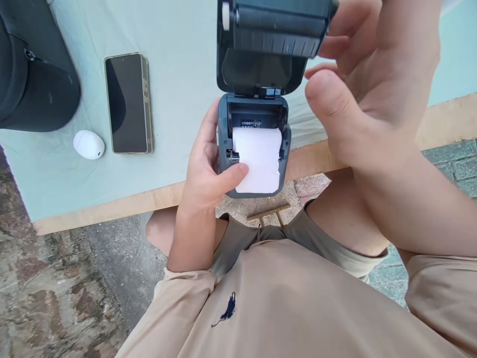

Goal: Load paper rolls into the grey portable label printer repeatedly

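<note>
Printer [257,112], handheld type, dark grey; upper centre of the frame, overlapping the near edge of the table [175,94]; whether it rests there cannot be told. Long axis up and down the frame. Lid [263,69] swung open at the hinge, reaching the top edge of the frame, black roller [281,20] on its inner side.

Paper roll [261,161], white, seated in the bay; its loose end lies down the frame over the front of the body, right margin ragged.

Left hand [204,171]: centre of the frame, wrapped round the left side of the body; thumb pressed on the paper's left margin, fingers behind.

Right hand [380,92]: upper right, palm facing the printer, fingers loosely curled, thumb apart from them. The lid lies directly left of these fingers, and this hand is the nearer to it; contact at the lid's right edge cannot be told. Forearm rises from the right edge of the frame.

Also present: phone [128,104], upright in the frame, upper left; white case [88,144], rounded, just beside it; black bag [40,69], upper left corner.
</note>
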`<state>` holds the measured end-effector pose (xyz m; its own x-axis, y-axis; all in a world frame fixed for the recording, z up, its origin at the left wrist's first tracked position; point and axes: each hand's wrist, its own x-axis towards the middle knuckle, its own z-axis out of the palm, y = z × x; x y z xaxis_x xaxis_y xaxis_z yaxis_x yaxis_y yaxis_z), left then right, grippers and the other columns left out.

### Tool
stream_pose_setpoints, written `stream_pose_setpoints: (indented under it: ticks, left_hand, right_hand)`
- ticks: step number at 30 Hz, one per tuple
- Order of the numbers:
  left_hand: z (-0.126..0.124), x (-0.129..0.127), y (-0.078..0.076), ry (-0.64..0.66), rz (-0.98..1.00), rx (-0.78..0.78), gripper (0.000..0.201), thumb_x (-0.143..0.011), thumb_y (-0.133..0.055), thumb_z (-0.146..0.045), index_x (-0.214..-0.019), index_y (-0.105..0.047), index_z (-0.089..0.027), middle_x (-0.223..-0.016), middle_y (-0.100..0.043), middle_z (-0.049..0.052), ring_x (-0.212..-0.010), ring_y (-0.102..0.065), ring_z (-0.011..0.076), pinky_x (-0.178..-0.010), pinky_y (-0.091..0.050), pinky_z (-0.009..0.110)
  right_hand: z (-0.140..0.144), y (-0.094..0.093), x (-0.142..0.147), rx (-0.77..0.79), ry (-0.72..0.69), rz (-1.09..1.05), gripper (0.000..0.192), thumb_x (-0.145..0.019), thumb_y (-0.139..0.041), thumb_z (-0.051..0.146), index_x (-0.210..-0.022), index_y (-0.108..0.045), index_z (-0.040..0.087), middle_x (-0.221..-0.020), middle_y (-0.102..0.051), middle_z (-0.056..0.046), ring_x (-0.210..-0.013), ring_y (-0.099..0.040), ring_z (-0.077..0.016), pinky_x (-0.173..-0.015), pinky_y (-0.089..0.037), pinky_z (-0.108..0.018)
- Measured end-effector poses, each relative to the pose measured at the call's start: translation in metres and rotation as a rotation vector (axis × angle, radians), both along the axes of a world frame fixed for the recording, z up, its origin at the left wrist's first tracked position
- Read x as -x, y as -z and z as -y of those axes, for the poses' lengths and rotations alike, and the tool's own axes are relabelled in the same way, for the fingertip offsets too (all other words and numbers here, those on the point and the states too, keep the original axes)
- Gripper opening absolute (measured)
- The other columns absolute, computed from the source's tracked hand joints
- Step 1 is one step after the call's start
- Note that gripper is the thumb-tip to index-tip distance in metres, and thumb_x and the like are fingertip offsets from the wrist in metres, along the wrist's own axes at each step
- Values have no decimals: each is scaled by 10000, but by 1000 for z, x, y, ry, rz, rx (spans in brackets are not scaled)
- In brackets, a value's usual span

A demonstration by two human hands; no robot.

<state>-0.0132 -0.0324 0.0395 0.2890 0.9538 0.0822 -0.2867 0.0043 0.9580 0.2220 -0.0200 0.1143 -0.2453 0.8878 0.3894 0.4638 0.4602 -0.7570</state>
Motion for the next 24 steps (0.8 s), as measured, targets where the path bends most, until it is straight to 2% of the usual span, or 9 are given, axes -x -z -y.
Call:
stream_pose_setpoints:
  ticks: [3, 6, 9, 11, 14, 16, 18, 21, 24]
  left_hand:
    - [-7, 2, 22, 28, 13, -120, 1026, -656, -917, -561, -1569, -514, -319, -1565, -641, 110, -1439, -645, 422, -1122, -618, 505]
    - [-14, 5, 45, 56, 47, -206, 1149, -603, -923, -667, -1596, -464, -317, -1554, -634, 123, -1253, -748, 407, -960, -672, 491]
    - [-16, 5, 50, 49, 67, -193, 1130, -640, -860, -767, -1592, -470, -297, -1494, -661, 129, -1105, -791, 374, -816, -682, 456]
    - [-13, 5, 38, 46, 73, -191, 1059, -636, -883, -741, -1529, -537, -288, -1449, -688, 116, -1107, -789, 363, -781, -680, 417]
    - [-4, 3, 3, 32, 64, -117, 928, -637, -968, -611, -1425, -621, -266, -1402, -713, 94, -1230, -757, 365, -865, -687, 382]
    - [3, -1, -23, 26, -9, 98, 772, -731, -984, -495, -1376, -638, -252, -1421, -706, 91, -1427, -659, 379, -1078, -648, 422]
    - [7, -5, -42, 28, 56, 222, 715, -717, -1007, -528, -1289, -665, -270, -1366, -736, 72, -1514, -591, 394, -1150, -622, 462]
    - [9, -9, -49, 2, 112, 238, 612, -770, -958, -599, -1237, -700, -299, -1346, -744, 56, -1575, -529, 388, -1228, -571, 498]
    - [8, -9, -39, -3, 81, 212, 570, -826, -921, -576, -1276, -704, -303, -1382, -723, 57, -1584, -512, 377, -1258, -543, 503]
  right_hand:
    - [1, 4, 2, -115, -28, -62, 425, -1092, -539, 418, -1368, -663, 119, -1277, -698, -42, -1199, -662, -130, -910, -545, -245]
    - [0, 8, 3, -161, -83, 7, 345, -1071, -555, 467, -1206, -702, 185, -1200, -681, -47, -1252, -616, -175, -862, -571, -271]
    - [-1, 10, 2, -175, -181, 44, 364, -1039, -591, 494, -1180, -690, 174, -1189, -637, -86, -1232, -617, -183, -1010, -601, -357]
    - [-2, 11, 1, -170, -245, 75, 366, -1052, -582, 499, -1158, -687, 165, -1195, -626, -97, -1204, -627, -170, -1082, -580, -389]
    - [-3, 11, 2, -96, -266, 87, 366, -1067, -570, 494, -1249, -646, 186, -1257, -659, -92, -1259, -624, -190, -1113, -562, -404]
    - [-4, 11, 3, 6, -294, 74, 446, -1060, -580, 523, -1370, -586, 201, -1382, -660, -94, -1326, -618, -211, -1160, -555, -421]
    - [-5, 12, 3, 118, -346, 51, 541, -1054, -586, 551, -1463, -524, 202, -1505, -618, -102, -1365, -624, -215, -1199, -554, -421]
    - [-5, 13, 3, 194, -366, 33, 619, -1032, -615, 575, -1504, -489, 194, -1544, -595, -110, -1347, -646, -212, -1193, -571, -410]
    - [-4, 12, 4, 218, -354, 22, 630, -1015, -640, 581, -1492, -498, 194, -1533, -597, -110, -1350, -642, -212, -1192, -573, -406]
